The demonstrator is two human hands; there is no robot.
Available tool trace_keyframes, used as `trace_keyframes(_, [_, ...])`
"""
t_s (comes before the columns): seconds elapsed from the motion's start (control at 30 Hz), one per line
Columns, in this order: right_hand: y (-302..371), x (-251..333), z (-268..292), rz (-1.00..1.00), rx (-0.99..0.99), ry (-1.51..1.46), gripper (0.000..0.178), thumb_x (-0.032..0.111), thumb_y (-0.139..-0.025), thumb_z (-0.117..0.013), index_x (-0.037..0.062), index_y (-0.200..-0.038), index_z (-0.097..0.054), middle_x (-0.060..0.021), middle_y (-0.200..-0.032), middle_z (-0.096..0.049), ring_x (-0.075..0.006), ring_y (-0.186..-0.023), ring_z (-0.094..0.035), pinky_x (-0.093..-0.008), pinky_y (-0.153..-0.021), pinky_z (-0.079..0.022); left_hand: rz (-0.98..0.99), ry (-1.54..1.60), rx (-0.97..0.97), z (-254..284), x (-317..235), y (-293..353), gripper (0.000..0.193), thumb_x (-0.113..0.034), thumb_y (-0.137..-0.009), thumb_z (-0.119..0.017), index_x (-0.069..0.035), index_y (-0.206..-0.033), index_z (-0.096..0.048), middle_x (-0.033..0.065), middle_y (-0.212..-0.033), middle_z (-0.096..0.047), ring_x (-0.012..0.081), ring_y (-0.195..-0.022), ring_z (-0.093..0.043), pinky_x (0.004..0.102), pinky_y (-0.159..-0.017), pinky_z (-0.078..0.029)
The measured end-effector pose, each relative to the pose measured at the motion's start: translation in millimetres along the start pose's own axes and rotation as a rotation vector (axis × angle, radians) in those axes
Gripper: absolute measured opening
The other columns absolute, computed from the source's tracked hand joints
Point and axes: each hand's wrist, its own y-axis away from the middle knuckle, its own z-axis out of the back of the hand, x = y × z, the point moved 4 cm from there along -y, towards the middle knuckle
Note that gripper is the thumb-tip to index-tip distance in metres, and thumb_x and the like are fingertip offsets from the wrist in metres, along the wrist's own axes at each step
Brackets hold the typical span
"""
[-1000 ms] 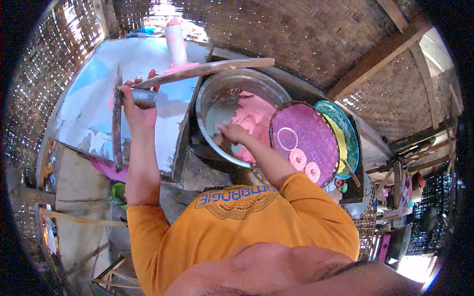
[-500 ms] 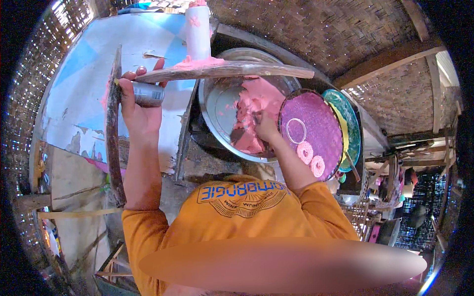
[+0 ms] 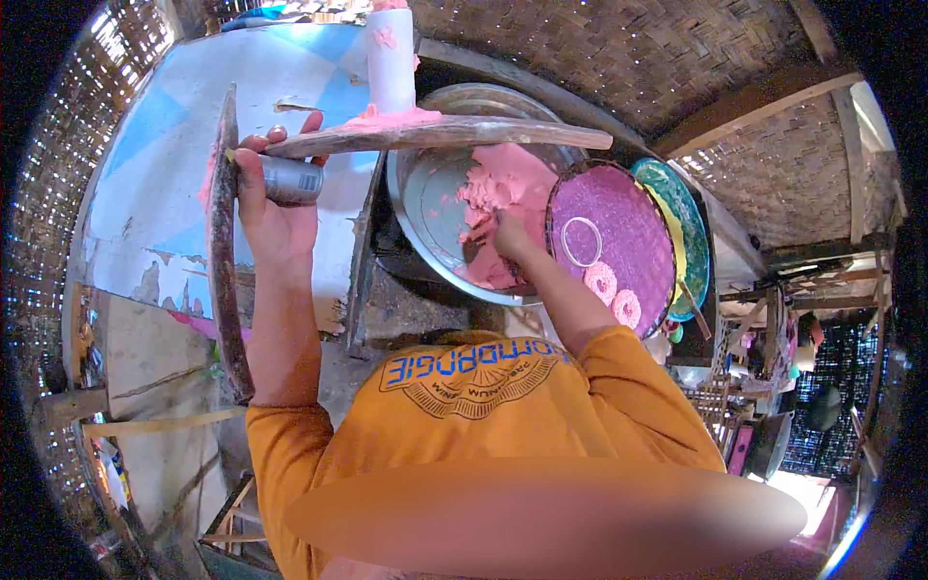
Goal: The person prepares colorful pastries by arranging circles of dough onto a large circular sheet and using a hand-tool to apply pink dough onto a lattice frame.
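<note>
My left hand [image 3: 278, 205] is closed around a grey metal cylinder [image 3: 294, 181], with its fingertips against a curved wooden bar [image 3: 454, 133] that reaches over the basin. A second, dark wooden bar [image 3: 223, 261] stands beside the thumb, with pink dough on its far side. A white cylinder [image 3: 391, 72] smeared with dough rests at the first bar. In a wide metal basin [image 3: 414, 208] lies a mass of pink dough [image 3: 527, 179], broken up in the middle. My right hand [image 3: 514, 235] is closed in this dough, its fingertips partly hidden.
Right of the basin is a round purple tray [image 3: 619, 227] bearing a white ring [image 3: 581, 242] and two pink dough rings [image 3: 613, 294]. A teal basin [image 3: 694, 251] with yellow contents sits behind it. The blue and white tabletop [image 3: 164, 184] has peeling edges. Woven walls stand around.
My right hand has moved slightly farther away within the dough, and the dough by its fingers looks more broken up. My left hand keeps its hold on the metal cylinder.
</note>
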Motion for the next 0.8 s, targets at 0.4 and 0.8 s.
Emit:
trace_keyframes(0.4, [25.5,-1.6,2.2,0.397,0.174,-0.182,0.032,0.016,-0.078,-0.055,-0.0032,-0.103,-0.052,-0.0214,-0.092,-0.06,-0.0294,-0.076,-0.061,-0.0391,-0.06,-0.049,0.043,0.058,0.045,2.4,-4.6,-7.5,0.028,-0.035,-0.076,-0.063,-0.012,-0.089,-0.057,0.0087,-0.095,-0.056,0.042,-0.11,-0.044,0.0546,-0.094,-0.032])
trace_keyframes(0.8, [189.7,-32.2,148.2,0.043,0.264,-1.273,0.025,0.019,-0.086,-0.051,0.0053,-0.107,-0.054,0.0041,-0.066,-0.051,-0.0048,-0.048,-0.044,-0.0188,-0.04,-0.034,-0.171,-0.02,0.447,3.5,-82.0,13.4,0.028,-0.032,-0.083,-0.052,-0.006,-0.091,-0.056,0.0151,-0.104,-0.052,0.0352,-0.102,-0.047,0.0497,-0.092,-0.034])
